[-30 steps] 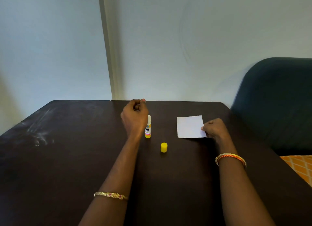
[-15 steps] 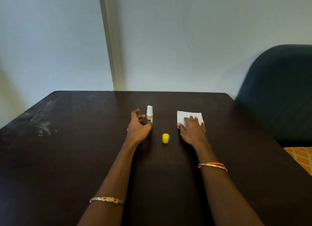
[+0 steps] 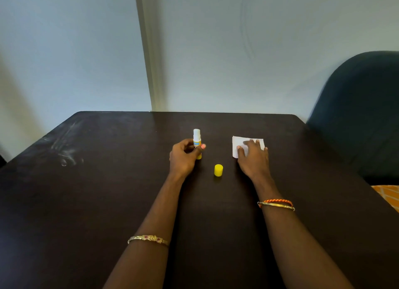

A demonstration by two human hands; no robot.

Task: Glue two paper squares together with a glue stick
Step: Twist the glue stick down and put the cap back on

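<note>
Here we are resting both forearms on a dark wooden table (image 3: 86, 202), a gold bracelet (image 3: 148, 239) sitting on the left forearm and an orange braided band with a thin gold bangle (image 3: 276, 203) sitting on the right wrist. Just beyond, between our two hands, the yellow glue-stick cap (image 3: 218, 170) is standing on its own on the table, touching neither hand.

Our left hand (image 3: 183, 156) is curling its fingers and thumb around the lower body of the glue stick (image 3: 197, 140), which is standing upright with its yellow base on the table and its white uncapped top rising above the fingers.

Our right hand (image 3: 253, 159) is lying flat, fingers straight and spread, pressing down on the white paper squares (image 3: 236, 142). We are seeing only one white outline, so we cannot tell whether one sheet or two are lying there. The paper is sitting well to the right of the glue stick.

Farther off, the table's back edge is meeting a pale wall (image 3: 216, 51), and a dark blue chair back (image 3: 362, 115) is standing at the right, with a patch of orange patterned fabric (image 3: 388, 193) showing below it.
</note>
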